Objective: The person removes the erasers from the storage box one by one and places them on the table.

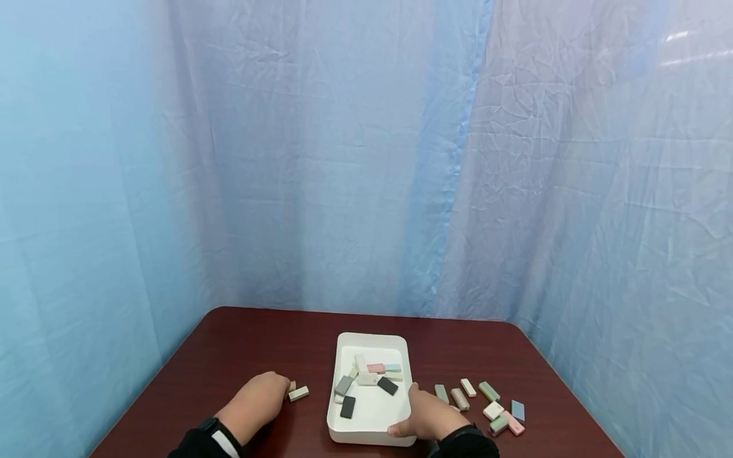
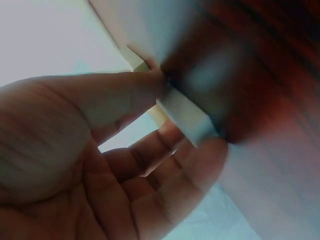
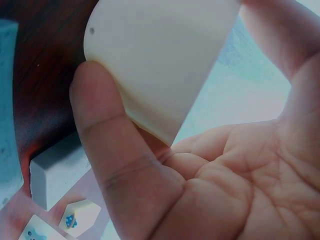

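My left hand [image 1: 263,397] is at the table left of the tray. In the left wrist view its thumb and fingertips pinch a small off-white block [image 2: 184,114] by its ends. Another pale block [image 1: 299,394] lies just right of those fingers. My right hand [image 1: 428,413] grips the near right corner of a white rectangular tray [image 1: 375,420], thumb over the front rim and fingers along the right side. Small blocks in grey, black, white, pink and pale blue lie in the tray, such as a black block [image 1: 347,407]. The right wrist view shows the tray's wall [image 3: 160,55] between thumb and fingers.
Right of my right hand lie several loose blocks, among them a pink block [image 1: 513,423], a green block [image 1: 489,391] and a blue-grey block [image 1: 518,411]. Some carry small blue prints. The dark red-brown table [image 1: 258,331] ends at light blue curtains [image 1: 355,159].
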`<state>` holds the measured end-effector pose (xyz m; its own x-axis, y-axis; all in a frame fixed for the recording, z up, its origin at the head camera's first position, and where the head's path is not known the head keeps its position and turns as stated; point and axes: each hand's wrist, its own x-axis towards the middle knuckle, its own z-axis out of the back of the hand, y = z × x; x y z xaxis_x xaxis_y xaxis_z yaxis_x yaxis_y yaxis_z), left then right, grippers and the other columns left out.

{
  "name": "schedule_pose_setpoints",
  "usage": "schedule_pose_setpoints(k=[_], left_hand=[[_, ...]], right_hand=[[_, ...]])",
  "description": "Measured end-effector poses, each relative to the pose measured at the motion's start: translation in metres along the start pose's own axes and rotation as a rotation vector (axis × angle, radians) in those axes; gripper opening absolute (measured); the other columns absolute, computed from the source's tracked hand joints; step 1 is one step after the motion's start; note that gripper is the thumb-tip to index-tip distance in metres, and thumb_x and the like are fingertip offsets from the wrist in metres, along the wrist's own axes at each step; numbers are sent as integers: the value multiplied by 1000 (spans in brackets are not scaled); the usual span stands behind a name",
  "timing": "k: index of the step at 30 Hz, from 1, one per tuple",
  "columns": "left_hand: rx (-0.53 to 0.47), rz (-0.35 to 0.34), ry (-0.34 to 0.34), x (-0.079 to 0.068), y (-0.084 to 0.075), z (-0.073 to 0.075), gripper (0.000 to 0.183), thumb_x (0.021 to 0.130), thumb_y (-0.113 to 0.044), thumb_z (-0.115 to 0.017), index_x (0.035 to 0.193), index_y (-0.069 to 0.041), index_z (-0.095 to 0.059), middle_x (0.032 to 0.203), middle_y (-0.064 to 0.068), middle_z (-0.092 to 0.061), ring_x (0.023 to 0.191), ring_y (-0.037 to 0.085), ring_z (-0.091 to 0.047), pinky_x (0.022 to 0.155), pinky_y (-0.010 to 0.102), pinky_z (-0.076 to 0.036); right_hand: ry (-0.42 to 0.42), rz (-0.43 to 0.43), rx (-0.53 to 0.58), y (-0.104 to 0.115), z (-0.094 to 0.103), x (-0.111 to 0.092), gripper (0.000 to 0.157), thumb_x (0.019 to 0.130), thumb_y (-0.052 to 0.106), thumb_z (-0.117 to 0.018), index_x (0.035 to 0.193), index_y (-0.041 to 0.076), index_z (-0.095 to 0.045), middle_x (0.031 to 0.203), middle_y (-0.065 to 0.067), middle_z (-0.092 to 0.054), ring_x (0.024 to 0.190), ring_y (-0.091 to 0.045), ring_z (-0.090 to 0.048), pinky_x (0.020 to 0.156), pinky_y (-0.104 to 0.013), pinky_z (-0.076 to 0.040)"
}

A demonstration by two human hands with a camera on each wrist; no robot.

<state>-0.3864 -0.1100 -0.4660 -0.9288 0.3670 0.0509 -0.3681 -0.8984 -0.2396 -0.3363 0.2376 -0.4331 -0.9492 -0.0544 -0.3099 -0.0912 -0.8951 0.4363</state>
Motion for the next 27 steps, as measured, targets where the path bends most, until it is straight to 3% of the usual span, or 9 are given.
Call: schedule_pose_setpoints(k=[4,9,11,14,16,18,21,27], left_hand=[[2,17,12,-4,-7,5,20,103,-5,-65,91,-17,-75,81,2,-66,69,16,-55,69,39,-48],[71,29,-62,-4,-29,17,15,100,-10,-70,85,-13,-72,77,5,-63,68,22,-62,66,43,-56],[80,-57,-133,0,-41,19,12,97,-12,-75,84,-13,-72,77,4,-64,69,21,-63,66,42,-57],[55,-294,-177,7,-62,21,5,92,-13,-80,93,-16,-76,86,-1,-67,76,13,-63,70,36,-57],[27,-471,-152,11,-75,19,11,89,-15,-84,97,-20,-78,91,-5,-68,80,6,-60,72,29,-55],[31,-593,-89,15,-86,16,20,87,-16,-88,104,-23,-79,99,-8,-70,86,0,-60,76,22,-54],[100,-680,-25,19,-94,6,29,84,-17,-91,109,-28,-81,103,-12,-71,90,-3,-59,78,16,-52],[303,-726,15,31,-97,-8,30,87,-10,-85,101,-36,-82,91,-17,-69,78,-3,-55,70,14,-48]], right_hand=[[2,-8,-7,-1,0,1,105,86,43,-90,156,-14,-38,150,-35,-54,137,-51,-57,109,-66,-46],[-9,-4,-15,-2,0,1,106,85,44,-90,157,-14,-38,150,-35,-55,136,-51,-58,109,-66,-47],[-1,-5,-4,-2,1,1,105,86,44,-89,157,-13,-37,150,-35,-54,136,-51,-57,109,-66,-47],[10,-5,11,-2,2,0,104,87,43,-89,158,-13,-36,151,-35,-53,136,-52,-57,108,-67,-47],[13,-2,18,-2,3,-1,104,87,43,-89,158,-13,-36,152,-35,-53,136,-52,-57,107,-67,-47],[8,3,22,-1,4,-3,104,87,42,-89,158,-13,-36,152,-35,-53,135,-52,-57,106,-67,-48],[1,16,22,-1,4,-4,104,87,42,-89,157,-14,-36,151,-36,-53,134,-52,-58,104,-67,-49],[6,20,13,-1,2,-4,104,87,43,-89,156,-15,-38,149,-36,-55,132,-51,-60,104,-66,-50]])
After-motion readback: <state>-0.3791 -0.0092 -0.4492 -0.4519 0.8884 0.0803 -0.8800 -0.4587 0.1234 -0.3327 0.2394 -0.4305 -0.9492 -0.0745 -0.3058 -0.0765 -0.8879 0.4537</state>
